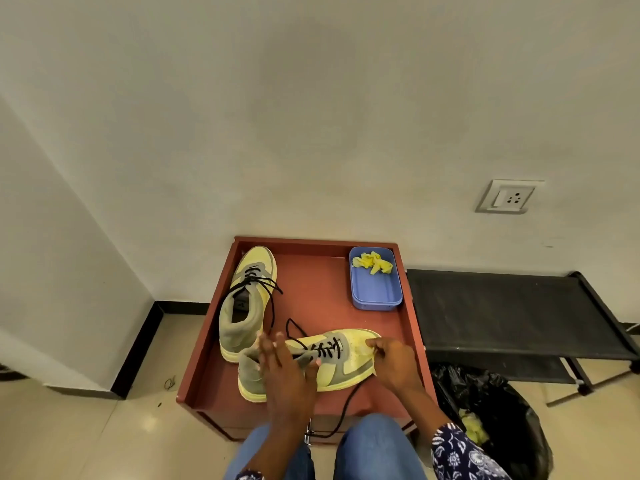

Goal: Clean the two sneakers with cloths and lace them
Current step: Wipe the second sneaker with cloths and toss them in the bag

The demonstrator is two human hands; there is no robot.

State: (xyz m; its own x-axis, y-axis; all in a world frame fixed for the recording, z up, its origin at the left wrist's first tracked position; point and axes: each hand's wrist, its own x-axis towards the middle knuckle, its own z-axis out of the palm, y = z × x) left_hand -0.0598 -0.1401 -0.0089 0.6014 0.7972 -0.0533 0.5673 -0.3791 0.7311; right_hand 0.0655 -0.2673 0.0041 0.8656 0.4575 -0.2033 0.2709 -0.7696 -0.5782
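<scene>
Yellow-grey sneaker (lying crosswise) under left fingers, toe pinched by right fingers

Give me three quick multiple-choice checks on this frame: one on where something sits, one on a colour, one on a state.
1. Where is the blue tray?
A. far right corner of the red table
B. on the floor
C. on the black rack

2. What colour are the laces on the far sneaker?
A. white
B. black
C. red

3. What is the right hand doing?
A. hanging idle off the table
B. reaching into the tray
C. pinching a yellow cloth against the toe of the near sneaker

Answers:
1 A: the tray, with a crumpled yellow cloth in it, sits by the table's far right rim.
2 B: dark laces cross the grey tongue and trail over the table.
3 C: its fingers curl on the cloth at the toe, while the left hand rests flat on the shoe.
</scene>
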